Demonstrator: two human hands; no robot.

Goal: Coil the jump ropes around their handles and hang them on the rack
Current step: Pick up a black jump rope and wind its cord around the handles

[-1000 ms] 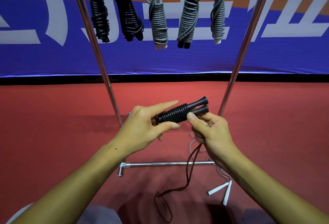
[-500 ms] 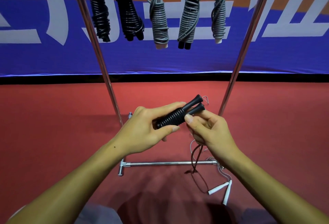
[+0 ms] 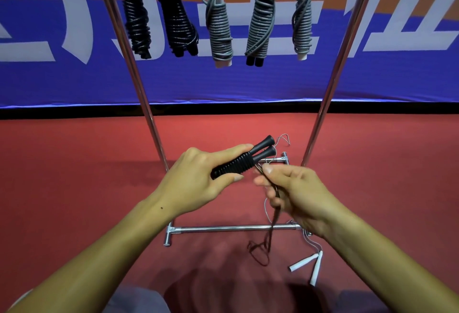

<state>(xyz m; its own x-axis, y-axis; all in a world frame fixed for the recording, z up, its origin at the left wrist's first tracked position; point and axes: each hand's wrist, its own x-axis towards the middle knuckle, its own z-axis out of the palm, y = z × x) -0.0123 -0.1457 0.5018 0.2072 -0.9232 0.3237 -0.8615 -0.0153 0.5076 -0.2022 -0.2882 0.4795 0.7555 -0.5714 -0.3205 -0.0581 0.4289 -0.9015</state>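
The pair of black handles (image 3: 242,162) sits side by side in the left hand (image 3: 198,181), fingers over the top and thumb beneath, the ribbed grips pointing up and to the right in front of the rack (image 3: 146,104). The right hand (image 3: 293,193) has dropped away from the handles since half a second ago: then its thumb lay against them, now it is just below and beside them, pinching the thin dark cord (image 3: 272,223) between thumb and fingers. The cord hangs down from that hand and ends in a small loose loop on the red floor (image 3: 74,176), a tighter loop than before. A white-handled rope (image 3: 308,263) lies on the floor by the rack's right foot. Overhead, five coiled ropes hang from the rack: two black ropes (image 3: 159,14) at left, three grey ropes (image 3: 258,22) at right, against a blue banner (image 3: 248,81).
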